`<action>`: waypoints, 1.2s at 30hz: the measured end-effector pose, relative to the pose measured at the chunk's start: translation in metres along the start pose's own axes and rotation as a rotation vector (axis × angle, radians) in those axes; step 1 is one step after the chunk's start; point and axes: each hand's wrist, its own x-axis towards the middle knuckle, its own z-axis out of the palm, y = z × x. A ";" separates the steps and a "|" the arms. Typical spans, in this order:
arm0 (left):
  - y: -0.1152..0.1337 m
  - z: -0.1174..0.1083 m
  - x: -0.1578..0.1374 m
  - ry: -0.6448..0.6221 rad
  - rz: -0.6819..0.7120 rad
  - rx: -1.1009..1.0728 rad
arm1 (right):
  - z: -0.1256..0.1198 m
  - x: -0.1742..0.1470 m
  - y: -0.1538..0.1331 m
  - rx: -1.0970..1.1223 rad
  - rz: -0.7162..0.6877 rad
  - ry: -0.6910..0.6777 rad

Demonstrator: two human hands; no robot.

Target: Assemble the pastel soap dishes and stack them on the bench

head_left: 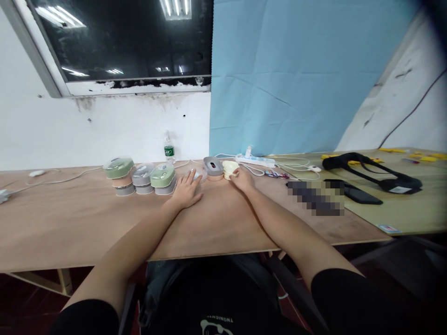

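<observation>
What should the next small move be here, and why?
Probably a slight lift of the cream container with the right hand: that hand's fingers are at the container's edge, though how firm the grip is can't be told. The left hand is palm down, fingers spread, left of the gray-topped container, so it could help steady.

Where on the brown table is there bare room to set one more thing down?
Bare patches: the brown table between left forearm and right forearm; and left of the left forearm, in front of the green-lidded containers. Crowded: the back, from those containers past left hand, cream container and right hand to the white power strip.
</observation>
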 end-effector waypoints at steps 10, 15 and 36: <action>-0.015 0.004 0.003 -0.011 -0.051 -0.046 | 0.001 -0.002 -0.001 0.029 -0.019 -0.004; -0.023 0.000 -0.002 -0.048 -0.046 -0.047 | -0.002 -0.001 -0.002 0.080 0.019 0.077; -0.008 -0.030 -0.013 0.317 -0.095 -0.423 | -0.010 -0.055 -0.068 0.633 -0.337 -0.231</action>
